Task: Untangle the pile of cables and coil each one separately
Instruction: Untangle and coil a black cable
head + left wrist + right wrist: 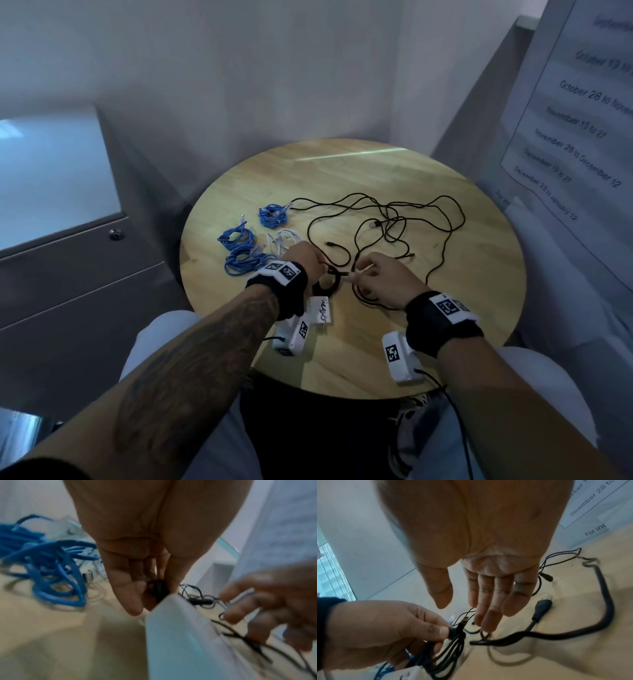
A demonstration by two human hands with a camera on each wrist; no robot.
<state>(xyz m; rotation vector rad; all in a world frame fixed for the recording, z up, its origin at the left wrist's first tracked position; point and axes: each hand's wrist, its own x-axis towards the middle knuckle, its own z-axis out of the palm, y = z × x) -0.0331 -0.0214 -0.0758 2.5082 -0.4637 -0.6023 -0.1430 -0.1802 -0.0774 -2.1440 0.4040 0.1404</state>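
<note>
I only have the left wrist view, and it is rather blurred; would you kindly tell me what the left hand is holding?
Observer: The left hand pinches a black coil of several loops, with the thumb pressed on top.
Operator: Thank you. How much black cable lies loose?
Observer: A long loose black cable sprawls in crossing loops over the right half of the table.
Operator: And how many cables look finished?
Observer: Three blue coils and one white coil lie apart from one another at the table's left.
</note>
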